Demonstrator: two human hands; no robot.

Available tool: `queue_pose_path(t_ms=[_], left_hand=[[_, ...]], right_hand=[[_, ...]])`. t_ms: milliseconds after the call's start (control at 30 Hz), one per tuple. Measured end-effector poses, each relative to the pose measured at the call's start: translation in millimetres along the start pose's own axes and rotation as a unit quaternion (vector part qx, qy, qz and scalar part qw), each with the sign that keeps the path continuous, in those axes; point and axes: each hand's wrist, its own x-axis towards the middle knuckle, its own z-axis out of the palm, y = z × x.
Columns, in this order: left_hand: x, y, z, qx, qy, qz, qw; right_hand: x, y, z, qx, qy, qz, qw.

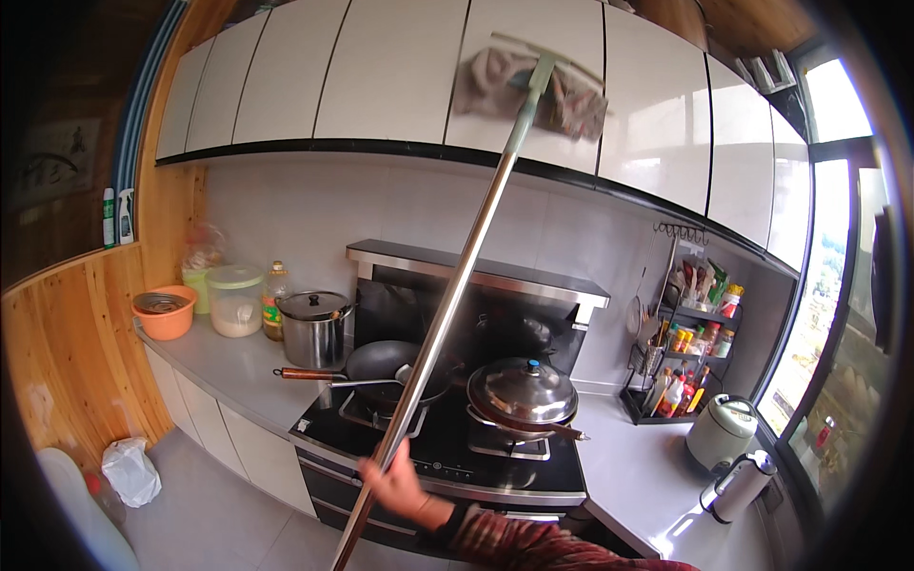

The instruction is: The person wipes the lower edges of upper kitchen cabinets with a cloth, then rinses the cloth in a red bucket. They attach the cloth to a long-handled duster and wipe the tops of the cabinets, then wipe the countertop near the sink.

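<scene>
My right hand (398,484), in a red patterned sleeve, grips the long metal pole of a flat mop (457,285) low down, in front of the stove. The pole slants up and to the right. Its flat head (544,68) has a crumpled, patterned cloth (582,107) hanging from it, and lies against a glossy white upper cabinet door (532,21). The cloth is partly blurred. My left hand is out of view. The pole's lower end runs out of the frame at the bottom.
Below stand a black wok (382,360) and a lidded pan (525,392) on the stove (443,457). A steel pot (314,339), an oil bottle (274,303) and tubs are at left. A spice rack (696,350), rice cooker (721,432) and kettle (739,485) stand at right, near the window.
</scene>
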Motion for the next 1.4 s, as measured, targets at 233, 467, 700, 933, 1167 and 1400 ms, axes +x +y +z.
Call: queue_pose_path(t_ms=[233,467,700,933,1167,1400], left_hand=[[-86,-94,20,-0.074,-0.024,-0.133,0.988],[-74,-108,52,-0.164,0.025,-0.066,0.984],[-78,-84,35,-0.136,0.059,-0.092,0.985],[18,-1,-24,-0.174,0.052,0.057,0.982],[28,-16,-113,-0.098,0.090,0.042,0.990],[-4,-114,-203,0.022,0.230,0.100,0.968]], right_hand=[[-104,-9,30,0.068,-0.058,0.130,0.988],[-68,-14,29,0.020,-0.079,0.091,0.992],[-58,-29,35,0.015,-0.050,0.055,0.997],[47,-46,18,-0.006,0.036,-0.016,0.999],[127,-71,62,0.124,0.150,0.048,0.980],[173,-66,177,0.154,0.236,0.044,0.959]])
